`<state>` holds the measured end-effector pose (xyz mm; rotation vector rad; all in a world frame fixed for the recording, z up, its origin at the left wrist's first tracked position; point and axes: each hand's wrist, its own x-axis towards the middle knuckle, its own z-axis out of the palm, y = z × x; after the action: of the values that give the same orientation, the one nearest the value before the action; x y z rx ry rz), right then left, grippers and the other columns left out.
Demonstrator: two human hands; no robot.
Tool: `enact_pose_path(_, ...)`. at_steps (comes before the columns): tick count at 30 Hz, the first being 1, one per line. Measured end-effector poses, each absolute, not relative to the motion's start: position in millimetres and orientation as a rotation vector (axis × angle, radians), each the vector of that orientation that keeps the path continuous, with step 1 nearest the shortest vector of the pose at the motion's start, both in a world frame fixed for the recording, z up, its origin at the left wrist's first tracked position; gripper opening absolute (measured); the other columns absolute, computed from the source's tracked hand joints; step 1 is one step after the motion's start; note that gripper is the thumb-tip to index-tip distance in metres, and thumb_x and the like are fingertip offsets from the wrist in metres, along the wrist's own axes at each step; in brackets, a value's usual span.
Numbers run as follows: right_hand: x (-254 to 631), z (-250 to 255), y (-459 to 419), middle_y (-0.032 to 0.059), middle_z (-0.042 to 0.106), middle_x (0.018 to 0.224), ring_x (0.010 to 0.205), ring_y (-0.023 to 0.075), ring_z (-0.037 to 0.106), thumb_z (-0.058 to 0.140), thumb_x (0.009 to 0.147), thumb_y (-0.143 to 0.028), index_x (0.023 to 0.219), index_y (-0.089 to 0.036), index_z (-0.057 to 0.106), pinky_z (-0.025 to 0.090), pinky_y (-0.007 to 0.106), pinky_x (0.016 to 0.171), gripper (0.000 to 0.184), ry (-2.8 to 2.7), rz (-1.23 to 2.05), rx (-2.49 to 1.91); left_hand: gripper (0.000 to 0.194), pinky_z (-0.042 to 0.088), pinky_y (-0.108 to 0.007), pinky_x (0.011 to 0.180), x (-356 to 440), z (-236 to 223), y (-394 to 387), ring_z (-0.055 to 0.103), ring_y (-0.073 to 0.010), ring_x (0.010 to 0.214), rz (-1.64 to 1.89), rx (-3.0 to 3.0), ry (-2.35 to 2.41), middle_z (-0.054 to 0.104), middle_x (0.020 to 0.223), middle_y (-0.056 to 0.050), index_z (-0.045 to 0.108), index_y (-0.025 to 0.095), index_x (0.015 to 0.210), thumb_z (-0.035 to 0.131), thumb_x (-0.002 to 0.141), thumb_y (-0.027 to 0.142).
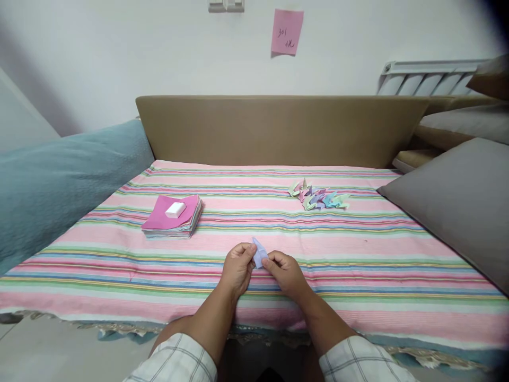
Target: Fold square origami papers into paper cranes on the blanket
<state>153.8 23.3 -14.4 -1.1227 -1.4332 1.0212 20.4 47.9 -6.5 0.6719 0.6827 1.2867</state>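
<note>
A small piece of folded lavender paper (260, 253) is held between both hands, above the front part of the striped cloth. My left hand (237, 266) pinches its left side between thumb and fingers. On the lower right edge of the paper, my right hand (287, 273) grips with thumb and curled fingers. The paper narrows to a point at the top; its lower folds are partly hidden by the fingers. Farther back to the right lies a cluster of several folded paper pieces (318, 198) in pastel colours, resembling origami cranes.
Left of my hands, a stack of coloured paper (189, 229) bears a small white block (175, 210). The striped cloth (246, 191) covers the seat. A blue covered armrest (79, 170) stands left, grey cushions (457, 196) right, and a brown backrest (262, 130) behind.
</note>
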Motion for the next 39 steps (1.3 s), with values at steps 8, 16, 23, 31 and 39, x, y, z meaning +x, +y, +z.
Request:
enact_pose_path(8, 158, -10, 25, -0.0022, 0.054, 0.057, 0.057, 0.0122, 0.048, 0.06, 0.074, -0.051, 0.06, -0.019, 0.053, 0.042, 0.025, 0.058, 0.035, -1.265, 1.108, -1.055, 0.039, 0.043, -0.019, 0.057, 20, -4, 44, 0.055, -0.0078, 0.058, 1.129, 0.802, 0.71, 0.063, 0.064, -0.001, 0.066, 0.012, 0.079, 0.086, 0.048, 0.021)
enact_pose_path(16, 157, -16, 26, 0.0018, 0.064, 0.077, 0.071, 0.0158, 0.059, 0.066, 0.071, -0.043, 0.088, -0.02, 0.062, 0.049, 0.03, 0.068, 0.029, -1.115, 1.109, -0.968, 0.032, 0.039, -0.018, 0.053, 23, -4, 43, 0.05, -0.0055, 0.052, 1.212, 0.825, 0.762, 0.059, 0.06, 0.002, 0.063, 0.014, 0.073, 0.084, 0.051, 0.024)
enact_pose_path(23, 155, -16, 23, 0.0009, 0.063, 0.07, 0.066, 0.015, 0.058, 0.069, 0.069, -0.041, 0.081, -0.02, 0.062, 0.049, 0.029, 0.066, 0.026, -1.161, 1.109, -0.991, 0.028, 0.044, -0.021, 0.062, 21, -8, 44, 0.055, -0.0085, 0.062, 1.156, 0.839, 0.686, 0.062, 0.066, 0.0, 0.063, 0.013, 0.073, 0.082, 0.058, 0.028)
enact_pose_path(31, 158, -15, 22, 0.002, 0.064, 0.076, 0.07, 0.0152, 0.059, 0.065, 0.072, -0.044, 0.083, -0.02, 0.062, 0.049, 0.029, 0.066, 0.027, -1.171, 1.068, -0.974, 0.033, 0.043, -0.02, 0.055, 18, -3, 43, 0.055, -0.0081, 0.055, 1.059, 0.785, 0.676, 0.062, 0.06, 0.0, 0.062, 0.011, 0.066, 0.085, 0.052, 0.03)
enact_pose_path(39, 159, -20, 23, 0.0013, 0.061, 0.076, 0.068, 0.0139, 0.056, 0.063, 0.076, -0.036, 0.086, -0.021, 0.063, 0.048, 0.027, 0.064, 0.019, -1.229, 0.972, -0.978, 0.03, 0.041, -0.02, 0.054, 18, -6, 43, 0.053, -0.0077, 0.053, 1.034, 0.823, 0.662, 0.06, 0.057, 0.0, 0.063, 0.011, 0.065, 0.084, 0.053, 0.03)
